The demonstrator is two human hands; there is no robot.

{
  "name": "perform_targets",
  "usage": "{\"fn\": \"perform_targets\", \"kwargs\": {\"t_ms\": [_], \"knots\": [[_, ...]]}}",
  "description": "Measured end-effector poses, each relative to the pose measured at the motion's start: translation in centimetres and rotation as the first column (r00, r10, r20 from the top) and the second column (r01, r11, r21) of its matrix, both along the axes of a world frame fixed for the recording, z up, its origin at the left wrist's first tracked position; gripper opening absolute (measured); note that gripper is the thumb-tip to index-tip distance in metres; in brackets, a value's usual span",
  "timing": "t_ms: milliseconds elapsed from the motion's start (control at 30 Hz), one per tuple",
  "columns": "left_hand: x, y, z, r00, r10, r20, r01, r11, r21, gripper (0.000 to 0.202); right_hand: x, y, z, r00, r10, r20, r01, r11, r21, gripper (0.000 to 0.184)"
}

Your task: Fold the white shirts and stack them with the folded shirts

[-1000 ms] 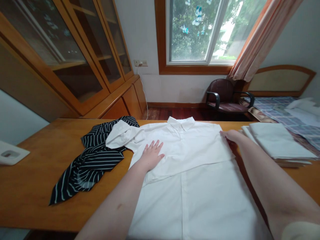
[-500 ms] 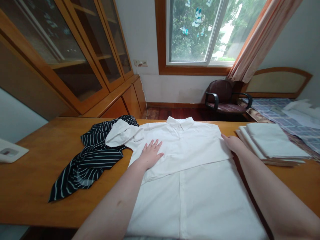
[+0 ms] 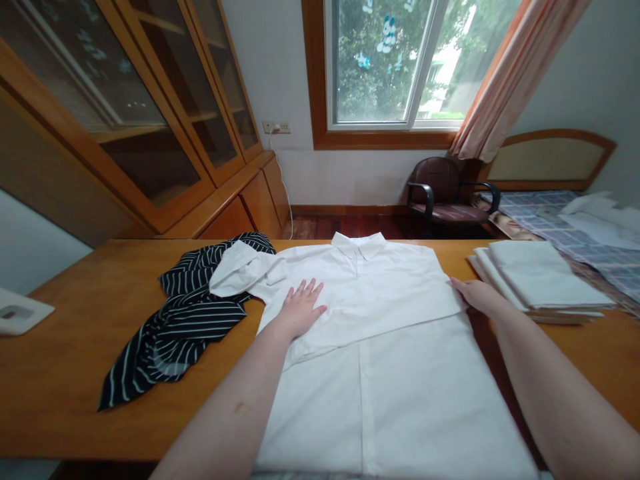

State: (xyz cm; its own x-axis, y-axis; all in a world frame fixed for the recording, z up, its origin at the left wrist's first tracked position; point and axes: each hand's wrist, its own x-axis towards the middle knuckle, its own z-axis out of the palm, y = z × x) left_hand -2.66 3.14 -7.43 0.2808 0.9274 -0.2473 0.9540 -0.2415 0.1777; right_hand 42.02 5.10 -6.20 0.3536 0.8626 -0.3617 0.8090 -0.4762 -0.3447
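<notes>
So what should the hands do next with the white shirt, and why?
Probably the left hand should lift and fold the sleeve in over the shirt. That sleeve sticks out onto the striped cloth, while the right side, by the right hand, already looks folded in straight.

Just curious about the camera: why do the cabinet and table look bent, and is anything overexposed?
Head view: the wide lens bows the cabinet and table; daylight blows out part of the window; the shirt, left hand and right hand are sharp, with soft shadows.
</notes>
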Motion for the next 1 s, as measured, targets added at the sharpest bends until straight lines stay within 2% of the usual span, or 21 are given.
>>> {"fn": "perform_targets", "kwargs": {"t_ms": [67,133,333,400,500,600,667,733,833,1000], "knots": [[0.1,0.0,0.1,1.0,0.003,-0.004,-0.003,1.0,0.001,0.064,0.5,-0.9,0.4,0.991,-0.029,-0.133,0.022,0.998,-0.054,0.049],[0.1,0.0,0.1,1.0,0.006,-0.006,-0.006,1.0,0.002,0.064,0.7,-1.8,0.6,0.987,0.004,-0.162,-0.013,0.998,-0.054,0.042],[0.0,0.1,0.0,1.0,-0.005,0.003,0.005,1.0,-0.008,0.065,0.6,-2.9,0.1,0.993,0.114,-0.011,-0.114,0.993,-0.016,0.04],[-0.1,0.2,0.0,1.0,-0.008,0.003,0.008,1.0,-0.012,0.066,0.6,-3.1,0.1,0.989,0.145,-0.008,-0.145,0.989,-0.01,0.039],[-0.2,0.3,0.0,1.0,-0.008,-0.003,0.008,1.0,-0.028,0.069,0.5,-3.7,0.5,0.975,0.184,-0.125,-0.181,0.983,0.037,0.032],[-0.1,0.2,0.1,1.0,-0.008,-0.006,0.008,1.0,-0.029,0.069,0.4,-4.5,0.9,0.925,0.219,-0.309,-0.198,0.975,0.098,0.034],[-0.1,0.2,0.2,1.0,-0.009,-0.005,0.008,1.0,-0.028,0.069,0.5,-4.8,1.0,0.896,0.216,-0.388,-0.198,0.976,0.086,0.036],[-0.1,0.1,0.3,1.0,-0.01,-0.004,0.01,0.999,-0.031,0.068,0.6,-4.8,0.8,0.893,0.205,-0.4,-0.194,0.979,0.069,0.035],[-0.2,0.2,0.3,1.0,-0.005,-0.005,0.004,0.999,-0.034,0.069,0.8,-4.5,0.2,0.93,0.22,-0.294,-0.195,0.974,0.111,0.024],[-0.8,0.7,0.2,1.0,0.024,-0.013,-0.025,0.999,-0.042,0.07,-0.5,-3.7,-0.2,0.981,0.184,0.055,-0.192,0.956,0.222,0.016]]}}
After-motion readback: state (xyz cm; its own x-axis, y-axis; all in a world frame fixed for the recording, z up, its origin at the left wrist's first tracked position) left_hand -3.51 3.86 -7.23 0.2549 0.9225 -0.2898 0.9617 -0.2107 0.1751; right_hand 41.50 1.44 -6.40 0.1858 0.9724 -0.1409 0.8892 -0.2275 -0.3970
